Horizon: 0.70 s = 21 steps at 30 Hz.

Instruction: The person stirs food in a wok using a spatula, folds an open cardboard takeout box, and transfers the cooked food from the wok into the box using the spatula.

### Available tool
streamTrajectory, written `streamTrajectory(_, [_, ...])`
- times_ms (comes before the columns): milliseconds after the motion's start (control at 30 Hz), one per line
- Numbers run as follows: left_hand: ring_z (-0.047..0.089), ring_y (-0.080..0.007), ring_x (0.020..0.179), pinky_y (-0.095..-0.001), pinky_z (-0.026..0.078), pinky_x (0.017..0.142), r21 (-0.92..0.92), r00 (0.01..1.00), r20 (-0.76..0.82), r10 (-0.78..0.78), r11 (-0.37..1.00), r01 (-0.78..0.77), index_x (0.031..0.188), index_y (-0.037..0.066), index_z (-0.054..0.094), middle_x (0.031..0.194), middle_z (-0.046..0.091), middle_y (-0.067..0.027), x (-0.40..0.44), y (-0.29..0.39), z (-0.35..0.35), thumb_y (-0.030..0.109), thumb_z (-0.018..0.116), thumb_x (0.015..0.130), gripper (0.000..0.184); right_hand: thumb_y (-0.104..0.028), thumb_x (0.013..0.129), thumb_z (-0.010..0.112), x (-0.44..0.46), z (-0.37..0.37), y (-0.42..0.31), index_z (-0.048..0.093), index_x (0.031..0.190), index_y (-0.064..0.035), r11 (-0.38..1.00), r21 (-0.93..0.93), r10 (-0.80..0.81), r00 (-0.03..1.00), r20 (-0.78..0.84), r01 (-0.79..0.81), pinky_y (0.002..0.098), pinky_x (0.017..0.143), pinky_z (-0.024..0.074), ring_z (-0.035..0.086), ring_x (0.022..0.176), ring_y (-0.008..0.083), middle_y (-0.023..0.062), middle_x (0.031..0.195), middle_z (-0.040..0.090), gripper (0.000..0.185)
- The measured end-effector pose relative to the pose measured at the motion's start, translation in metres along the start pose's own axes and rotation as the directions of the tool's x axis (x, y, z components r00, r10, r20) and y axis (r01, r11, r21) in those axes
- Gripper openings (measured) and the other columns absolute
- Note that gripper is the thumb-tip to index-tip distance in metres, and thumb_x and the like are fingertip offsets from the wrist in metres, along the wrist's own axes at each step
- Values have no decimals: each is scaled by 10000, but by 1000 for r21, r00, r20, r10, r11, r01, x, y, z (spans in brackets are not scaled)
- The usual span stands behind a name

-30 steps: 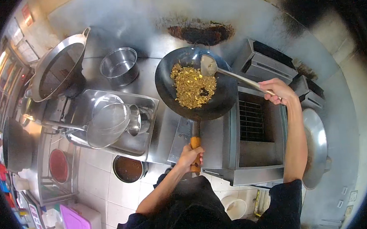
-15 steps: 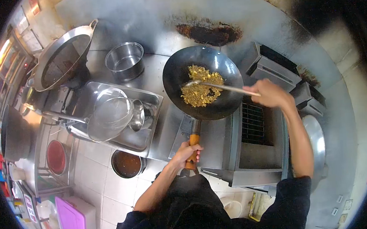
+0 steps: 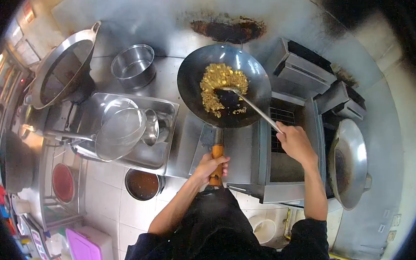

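Observation:
My left hand (image 3: 211,167) is wrapped round the wooden handle (image 3: 215,153) of a dark wok (image 3: 192,93) that sits on the stove. Yellow-brown chopped food, perhaps egg with minced bits (image 3: 224,76), lies in the wok, mostly along its far and left side. In my right hand (image 3: 293,141) is the shaft of a long metal ladle (image 3: 259,110). The ladle's head rests among the food near the wok's middle, partly hidden by it. Both hands are closed on their handles.
Left of the wok stand a steel pot (image 3: 134,70) and a steel tray (image 3: 164,154) holding a strainer (image 3: 121,134) and bowls. A big wok (image 3: 63,67) is at far left, another (image 3: 350,164) at right. A grill unit (image 3: 292,187) adjoins the wok. A bucket of brown liquid (image 3: 143,183) stands below.
My right hand has moved down and slightly left, swinging the ladle steeper. The food has shifted toward the wok's far and left side. My left hand keeps its grip on the handle.

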<state>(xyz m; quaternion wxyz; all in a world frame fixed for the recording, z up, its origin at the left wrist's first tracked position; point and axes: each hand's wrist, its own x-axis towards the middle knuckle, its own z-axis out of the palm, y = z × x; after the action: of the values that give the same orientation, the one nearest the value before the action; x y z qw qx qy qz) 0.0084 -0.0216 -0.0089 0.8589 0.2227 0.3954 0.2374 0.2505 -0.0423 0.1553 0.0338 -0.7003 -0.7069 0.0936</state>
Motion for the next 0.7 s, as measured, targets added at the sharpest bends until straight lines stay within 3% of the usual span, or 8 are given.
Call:
streamTrajectory(33, [548,-154,536,-282,498,480,30,1000,-9,17,999,-16,908,25,478,689,522,-27,1,1,-2,133,659,797,238,-114,810,553,3,-1,1,578,1077,-7,994,111,11,995,-98,0,479,706,471,595,749,411,223,750,612,289])
streamTrajectory(133, [518,-126,501,-269,476,443,52,998,-45,53,997,-51,856,40,483,649,508,-16,0,0,6,128,665,789,214,-117,826,541,16,22,-2,572,1099,-2,997,73,41,985,-167,-29,476,682,480,600,761,405,225,760,614,298])
streamTrajectory(267, [496,-111,470,-266,459,410,48,997,-70,37,998,-34,810,55,483,607,492,-6,-5,6,12,123,681,770,213,-77,827,532,39,82,-21,537,1155,38,999,30,-41,995,-91,44,458,619,476,597,650,398,244,686,589,348])
streamTrajectory(400, [497,-110,485,-255,462,439,30,1000,-31,0,1000,1,864,61,469,606,482,1,-8,13,12,149,689,769,255,-70,838,502,-8,21,-11,502,1189,41,998,-47,-47,996,73,50,462,603,500,618,672,377,222,722,617,369])
streamTrajectory(467, [494,-110,468,-263,454,419,125,996,-89,4,992,7,821,54,488,597,482,-1,-4,12,14,114,681,760,210,-73,829,516,0,28,-20,504,1188,43,989,-144,-36,999,25,39,450,611,505,621,673,366,223,728,620,378])
streamTrajectory(533, [493,-110,464,-265,453,413,135,996,-80,27,991,-16,787,48,498,596,485,-5,-2,4,11,92,673,754,184,-108,840,537,19,52,-32,530,1199,-40,985,-168,13,989,-148,-38,453,616,476,602,674,372,209,703,606,366])
streamTrajectory(567, [493,-111,459,-268,451,407,134,996,-74,54,990,-44,754,41,508,594,487,-9,0,4,9,70,666,749,161,-111,835,544,14,40,-37,545,1190,-65,983,-112,134,987,-84,-143,450,629,473,598,711,378,204,730,613,358])
streamTrajectory(700, [500,-112,464,-272,456,409,142,995,-102,15,990,-1,711,27,517,600,500,-24,-25,20,19,35,642,743,129,-97,795,578,-69,-54,-84,576,1136,-60,969,-166,198,977,74,-183,463,676,466,597,755,370,200,767,622,343])
